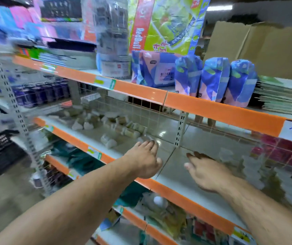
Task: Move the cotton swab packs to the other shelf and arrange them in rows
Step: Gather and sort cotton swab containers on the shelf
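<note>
— Checking the head view: how far along?
— Barely begun, by my judgement. Packs [124, 129] lie loose in the left bay of the middle shelf [92, 137]. No rows can be made out in the right bay [210, 144].
— Fingers?
— Left hand [141, 160] and right hand [206, 172] both reach over the shelf, fingers released and grasping nothing. Blur hides whether the left fingertips touch the nearest pack.
</note>
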Demonstrator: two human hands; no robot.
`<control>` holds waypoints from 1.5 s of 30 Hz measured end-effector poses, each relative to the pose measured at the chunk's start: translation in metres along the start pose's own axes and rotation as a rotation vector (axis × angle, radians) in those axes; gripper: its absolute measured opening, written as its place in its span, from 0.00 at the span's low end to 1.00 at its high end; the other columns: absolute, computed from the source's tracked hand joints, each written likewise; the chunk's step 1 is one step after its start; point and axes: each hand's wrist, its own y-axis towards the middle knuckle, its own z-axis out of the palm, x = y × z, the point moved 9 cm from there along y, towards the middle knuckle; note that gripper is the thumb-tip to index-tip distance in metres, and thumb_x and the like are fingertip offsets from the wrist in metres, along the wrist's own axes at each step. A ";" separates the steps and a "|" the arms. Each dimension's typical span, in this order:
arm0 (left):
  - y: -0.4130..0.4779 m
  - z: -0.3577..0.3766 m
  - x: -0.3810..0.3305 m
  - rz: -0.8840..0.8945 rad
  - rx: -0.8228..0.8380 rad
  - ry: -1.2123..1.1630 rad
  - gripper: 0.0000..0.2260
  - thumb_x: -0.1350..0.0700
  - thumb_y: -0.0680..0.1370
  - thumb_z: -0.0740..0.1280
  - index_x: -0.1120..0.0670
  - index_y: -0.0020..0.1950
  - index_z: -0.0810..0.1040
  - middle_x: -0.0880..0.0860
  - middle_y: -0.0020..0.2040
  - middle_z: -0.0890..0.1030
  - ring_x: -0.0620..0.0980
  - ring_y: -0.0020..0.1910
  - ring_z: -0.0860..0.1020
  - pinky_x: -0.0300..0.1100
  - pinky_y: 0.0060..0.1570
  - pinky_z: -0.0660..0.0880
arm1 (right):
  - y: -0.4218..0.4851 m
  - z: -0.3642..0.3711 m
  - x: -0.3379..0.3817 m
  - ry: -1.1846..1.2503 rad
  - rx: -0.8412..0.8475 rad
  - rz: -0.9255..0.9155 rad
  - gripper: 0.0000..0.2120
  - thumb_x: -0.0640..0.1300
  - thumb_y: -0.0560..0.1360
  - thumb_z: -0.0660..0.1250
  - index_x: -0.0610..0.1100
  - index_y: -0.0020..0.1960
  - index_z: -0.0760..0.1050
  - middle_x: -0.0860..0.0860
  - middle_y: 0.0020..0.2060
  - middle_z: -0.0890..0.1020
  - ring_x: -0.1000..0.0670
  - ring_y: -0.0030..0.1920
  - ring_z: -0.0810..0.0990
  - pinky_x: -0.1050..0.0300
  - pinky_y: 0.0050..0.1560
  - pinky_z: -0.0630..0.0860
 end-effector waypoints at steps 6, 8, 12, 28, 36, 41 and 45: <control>-0.033 0.007 0.098 -0.119 0.001 -0.083 0.30 0.47 0.82 0.47 0.59 0.81 0.45 0.56 0.81 0.47 0.52 0.80 0.46 0.50 0.77 0.44 | 0.023 -0.008 0.078 -0.010 -0.012 -0.068 0.26 0.58 0.83 0.45 0.50 0.78 0.55 0.48 0.77 0.60 0.46 0.75 0.60 0.50 0.72 0.62; -0.039 0.004 0.133 -0.137 -0.016 -0.094 0.30 0.47 0.82 0.47 0.58 0.81 0.45 0.56 0.81 0.46 0.52 0.80 0.46 0.49 0.77 0.43 | 0.037 -0.010 0.114 -0.012 -0.003 -0.094 0.27 0.58 0.83 0.45 0.50 0.79 0.53 0.48 0.78 0.58 0.46 0.76 0.58 0.50 0.73 0.60; -0.055 0.000 0.214 -0.170 -0.041 -0.096 0.30 0.46 0.82 0.46 0.58 0.81 0.45 0.55 0.81 0.46 0.51 0.80 0.46 0.49 0.77 0.44 | 0.071 -0.016 0.202 -0.026 -0.004 -0.167 0.28 0.58 0.83 0.44 0.49 0.80 0.49 0.49 0.79 0.52 0.48 0.78 0.52 0.52 0.75 0.54; -0.064 0.030 0.473 -0.318 0.042 -0.059 0.30 0.45 0.83 0.45 0.59 0.81 0.44 0.57 0.81 0.46 0.53 0.80 0.46 0.50 0.77 0.45 | 0.226 -0.003 0.434 -0.074 0.038 -0.337 0.26 0.57 0.83 0.46 0.47 0.78 0.55 0.47 0.76 0.61 0.46 0.76 0.58 0.51 0.73 0.59; 0.006 0.046 0.558 -0.361 0.085 -0.071 0.31 0.44 0.82 0.47 0.58 0.81 0.45 0.56 0.81 0.46 0.52 0.80 0.46 0.50 0.77 0.45 | 0.361 0.024 0.450 0.031 0.102 -0.286 0.24 0.58 0.83 0.50 0.43 0.70 0.69 0.42 0.64 0.77 0.42 0.62 0.75 0.54 0.61 0.70; 0.053 0.051 0.584 -0.332 0.117 -0.049 0.31 0.44 0.82 0.46 0.59 0.81 0.49 0.58 0.81 0.51 0.54 0.79 0.50 0.50 0.77 0.48 | 0.416 0.019 0.448 0.045 0.027 -0.254 0.26 0.64 0.78 0.49 0.55 0.72 0.64 0.47 0.66 0.75 0.45 0.59 0.77 0.51 0.53 0.74; 0.095 0.061 0.585 -0.243 0.097 0.013 0.30 0.43 0.80 0.46 0.60 0.74 0.64 0.61 0.71 0.68 0.58 0.71 0.65 0.52 0.70 0.62 | 0.439 0.030 0.449 -0.002 0.068 -0.267 0.21 0.58 0.81 0.54 0.51 0.70 0.65 0.45 0.60 0.78 0.44 0.56 0.78 0.54 0.46 0.68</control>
